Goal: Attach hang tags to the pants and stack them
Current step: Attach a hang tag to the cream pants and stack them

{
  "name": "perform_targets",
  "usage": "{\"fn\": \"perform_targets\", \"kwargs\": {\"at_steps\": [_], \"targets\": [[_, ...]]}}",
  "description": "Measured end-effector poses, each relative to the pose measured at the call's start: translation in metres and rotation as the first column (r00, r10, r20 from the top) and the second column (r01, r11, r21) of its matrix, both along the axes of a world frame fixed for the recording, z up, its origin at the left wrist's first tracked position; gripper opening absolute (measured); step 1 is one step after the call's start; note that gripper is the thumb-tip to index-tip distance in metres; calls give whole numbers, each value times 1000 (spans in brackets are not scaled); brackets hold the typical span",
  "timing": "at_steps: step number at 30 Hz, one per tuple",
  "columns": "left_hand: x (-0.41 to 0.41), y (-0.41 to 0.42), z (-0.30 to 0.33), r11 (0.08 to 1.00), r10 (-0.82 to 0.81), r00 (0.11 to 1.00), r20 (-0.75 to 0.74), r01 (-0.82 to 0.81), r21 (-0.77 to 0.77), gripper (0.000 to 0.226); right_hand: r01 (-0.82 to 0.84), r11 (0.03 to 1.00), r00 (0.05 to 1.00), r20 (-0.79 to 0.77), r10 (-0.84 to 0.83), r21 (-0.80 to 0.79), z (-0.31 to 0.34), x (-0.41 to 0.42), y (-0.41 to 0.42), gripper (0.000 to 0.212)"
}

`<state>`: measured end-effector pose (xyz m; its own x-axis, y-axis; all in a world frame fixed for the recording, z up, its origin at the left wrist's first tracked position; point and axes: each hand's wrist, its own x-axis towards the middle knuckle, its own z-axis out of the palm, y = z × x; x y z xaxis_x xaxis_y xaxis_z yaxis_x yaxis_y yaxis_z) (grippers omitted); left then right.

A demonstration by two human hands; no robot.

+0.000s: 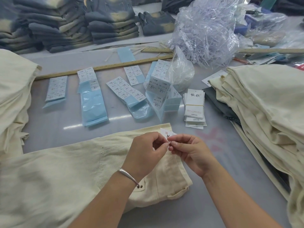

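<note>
Cream pants [79, 168] lie flat across the near table, waistband toward the right. Just above the waistband, my left hand [144, 153] and my right hand [190, 153] meet fingertip to fingertip, both pinching a small white hang tag [167, 133] that sticks up between them. Whatever fastener they hold is too small to make out. A banded bundle of white hang tags [195, 106] sits behind my right hand. Folded cream pants are stacked at the right [263, 102] and at the left edge [13, 89].
Sheets of size stickers on blue backing [93, 96] spread over the middle of the table. A clear bag of plastic tag loops [204, 33] sits behind them, beside two wooden rulers [105, 66]. Piles of blue-beige jeans [69, 25] fill the back.
</note>
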<state>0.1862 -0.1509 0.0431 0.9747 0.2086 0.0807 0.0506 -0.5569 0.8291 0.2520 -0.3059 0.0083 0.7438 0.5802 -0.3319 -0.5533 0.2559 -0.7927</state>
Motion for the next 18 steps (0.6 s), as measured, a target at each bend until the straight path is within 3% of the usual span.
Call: {"fn": "perform_targets", "kwargs": {"at_steps": [5,8,18], "targets": [[2,0,1,1000,-4,1000,-15,4,0,9,3,1000,998,70,-2,-15,4,0,-1,15],[2,1,0,1000,-12,1000,-27,13,26,9,23,996,981,196,-6,-86,9,0,-1,13],[4,-2,0,1000,11,997,-74,-11,1,11,199,950,816,578,-24,-242,16,-6,0,34]]}}
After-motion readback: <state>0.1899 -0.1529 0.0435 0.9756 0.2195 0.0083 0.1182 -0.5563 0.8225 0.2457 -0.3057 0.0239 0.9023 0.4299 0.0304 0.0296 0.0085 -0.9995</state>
